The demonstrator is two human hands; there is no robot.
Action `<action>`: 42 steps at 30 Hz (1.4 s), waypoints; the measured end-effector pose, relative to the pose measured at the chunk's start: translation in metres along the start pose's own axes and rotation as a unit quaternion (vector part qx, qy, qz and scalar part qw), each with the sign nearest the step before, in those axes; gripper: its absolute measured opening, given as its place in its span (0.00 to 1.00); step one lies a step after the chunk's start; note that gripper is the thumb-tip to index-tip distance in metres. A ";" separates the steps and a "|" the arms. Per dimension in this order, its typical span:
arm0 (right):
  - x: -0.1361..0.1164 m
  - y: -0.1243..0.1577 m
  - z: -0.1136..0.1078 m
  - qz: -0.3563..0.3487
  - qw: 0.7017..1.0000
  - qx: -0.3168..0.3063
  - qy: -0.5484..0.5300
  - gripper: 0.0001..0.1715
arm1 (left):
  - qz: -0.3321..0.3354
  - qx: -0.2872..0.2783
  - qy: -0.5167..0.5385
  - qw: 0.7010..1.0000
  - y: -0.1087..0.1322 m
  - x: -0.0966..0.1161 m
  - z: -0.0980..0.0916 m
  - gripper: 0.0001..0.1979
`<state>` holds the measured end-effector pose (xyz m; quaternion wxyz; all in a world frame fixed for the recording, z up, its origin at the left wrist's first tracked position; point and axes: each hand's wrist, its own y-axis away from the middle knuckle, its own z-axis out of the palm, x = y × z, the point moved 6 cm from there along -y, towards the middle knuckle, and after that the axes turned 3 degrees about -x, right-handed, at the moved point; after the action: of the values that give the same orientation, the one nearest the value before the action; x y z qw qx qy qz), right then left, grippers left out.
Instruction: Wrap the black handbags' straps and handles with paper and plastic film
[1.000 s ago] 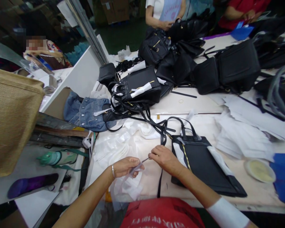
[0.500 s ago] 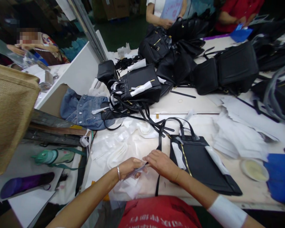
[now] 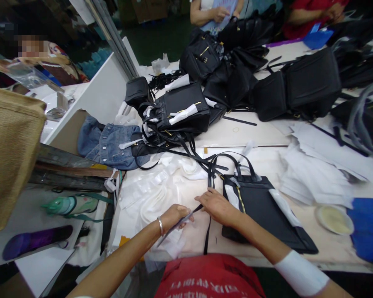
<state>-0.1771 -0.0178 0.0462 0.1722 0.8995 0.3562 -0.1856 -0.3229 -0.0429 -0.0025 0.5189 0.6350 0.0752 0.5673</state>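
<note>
Soft, even light brightens the tabletop (image 3: 247, 135), while the floor (image 3: 170, 39) beyond lies dim. The lens stretches the outer edges. A pixelated patch (image 3: 32, 45) sits upper left.

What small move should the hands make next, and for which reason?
Perhaps the right hand should ease the black strap toward the left hand: the strap stretches between them, and translucent film in the left seems to cover only part of it.

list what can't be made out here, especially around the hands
All in the head view:
- Left hand: exact grip on the dark strip, partly covered by its own fingers.
- Right hand: palm, hidden by its back.
- Red garment: lettering, blurred and cut off by the bottom edge.
- Tan woven item: full shape, cut off by the left edge.
</note>
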 end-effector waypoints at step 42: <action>-0.037 0.003 0.070 0.248 0.670 0.203 -0.670 0.17 | 0.279 0.132 0.061 0.949 0.044 -0.007 -0.005 0.17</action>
<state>-0.2153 -0.0721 0.0023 0.2179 0.6013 -0.1375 -0.7564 -0.3510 -0.0642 0.0245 0.2459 0.6580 0.0010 0.7117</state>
